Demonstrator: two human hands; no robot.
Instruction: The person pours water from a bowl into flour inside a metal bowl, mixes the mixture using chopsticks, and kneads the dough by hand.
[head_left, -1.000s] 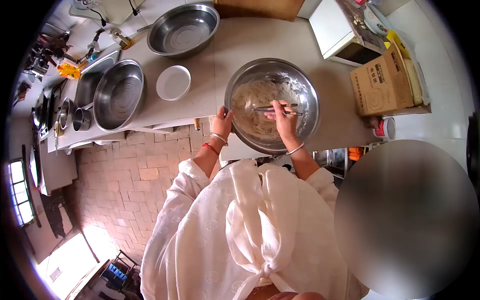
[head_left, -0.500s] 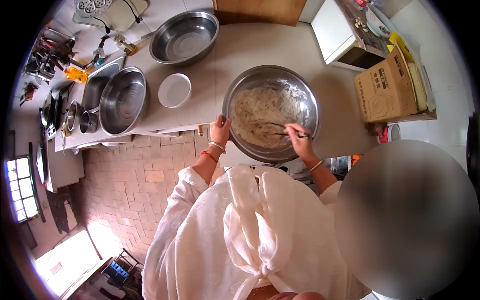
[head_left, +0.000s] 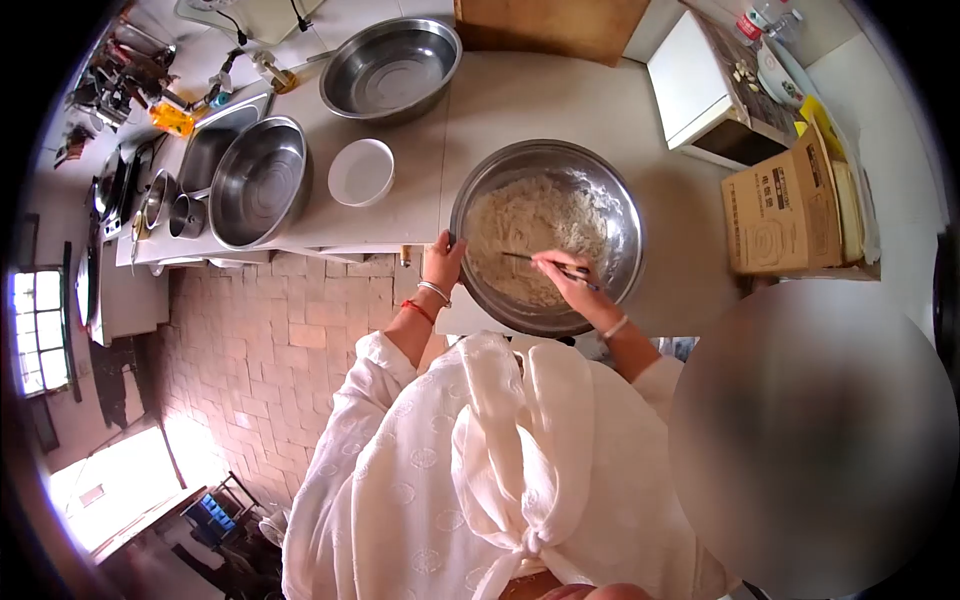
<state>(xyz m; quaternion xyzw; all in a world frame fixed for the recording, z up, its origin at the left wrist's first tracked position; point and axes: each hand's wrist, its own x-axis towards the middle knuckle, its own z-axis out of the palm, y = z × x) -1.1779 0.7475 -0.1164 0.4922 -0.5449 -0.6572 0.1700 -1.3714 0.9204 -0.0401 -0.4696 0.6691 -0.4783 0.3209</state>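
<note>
A large steel bowl holds a crumbly, pale flour mixture. My left hand grips the bowl's left rim, fingers closed on it. Over the lower right part of the mixture, my right hand holds dark chopsticks, whose tips point left and reach the mixture. The fingers of that hand are wrapped round the chopsticks. A white bowl stands on the counter to the left of the steel bowl.
Two steel basins stand left on the counter, one at the back, one beside the sink. A cardboard box and a white cabinet are at the right. A wooden board leans at the back.
The chopsticks and my right hand moved to the bowl's lower right, then slightly back left through the mixture. My left hand stays on the rim. The view has shifted slightly.
</note>
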